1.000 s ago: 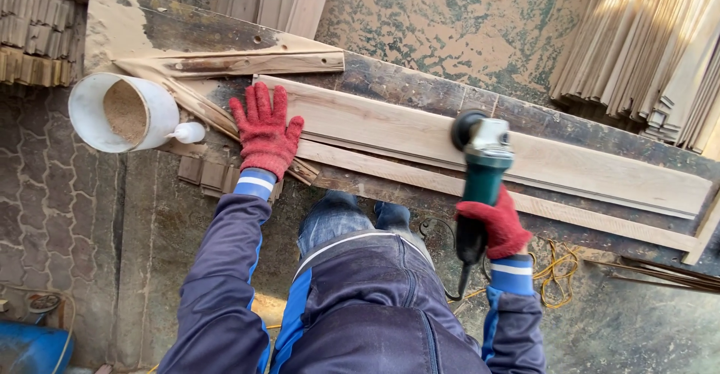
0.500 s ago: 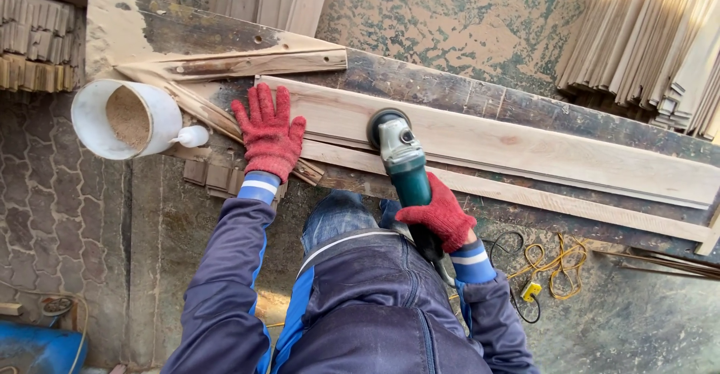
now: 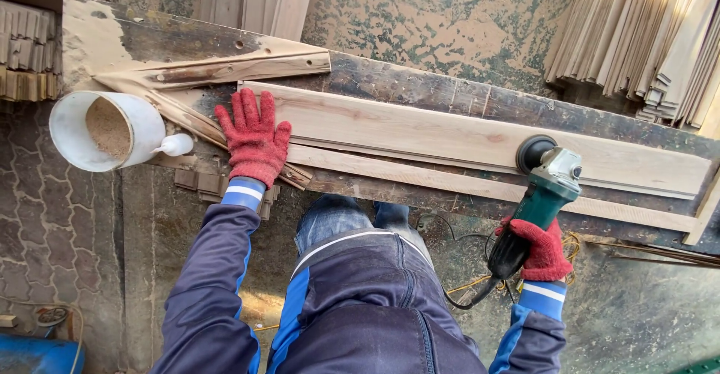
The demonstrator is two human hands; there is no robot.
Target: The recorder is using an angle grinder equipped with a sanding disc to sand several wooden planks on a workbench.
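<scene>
Half grinder disc [image 3: 534, 151] hidden behind head; right hand [image 3: 541, 250] grips body.

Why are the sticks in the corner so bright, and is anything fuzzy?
Head view: sunlight washes out the stacked wooden strips at top right, so they glare pale; the long plank is evenly lit and sharp; the left hand and the right hand gripping the green grinder look crisp, not fuzzy; the wide lens bends the edges a little.
</scene>
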